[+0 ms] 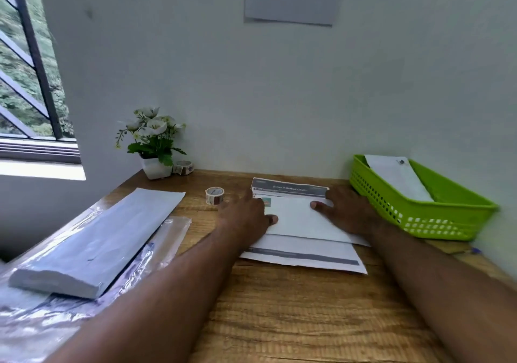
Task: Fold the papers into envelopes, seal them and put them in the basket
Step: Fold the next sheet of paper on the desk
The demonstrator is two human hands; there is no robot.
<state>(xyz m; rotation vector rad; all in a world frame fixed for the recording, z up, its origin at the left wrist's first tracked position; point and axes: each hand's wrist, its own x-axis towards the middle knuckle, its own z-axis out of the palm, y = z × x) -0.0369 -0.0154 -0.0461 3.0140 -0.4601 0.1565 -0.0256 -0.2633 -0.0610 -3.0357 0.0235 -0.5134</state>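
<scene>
A printed white paper lies partly folded in the middle of the wooden desk, its lower part turned up over the print. A second printed sheet lies under it. My left hand presses flat on the fold's left edge and my right hand on its right edge. The green plastic basket stands at the right against the wall, with one sealed white envelope inside. A sticker roll sits just left of the paper.
A thick stack of white papers rests on clear plastic wrap at the left. A small pot of white flowers and another sticker roll stand at the back by the wall. A window is far left.
</scene>
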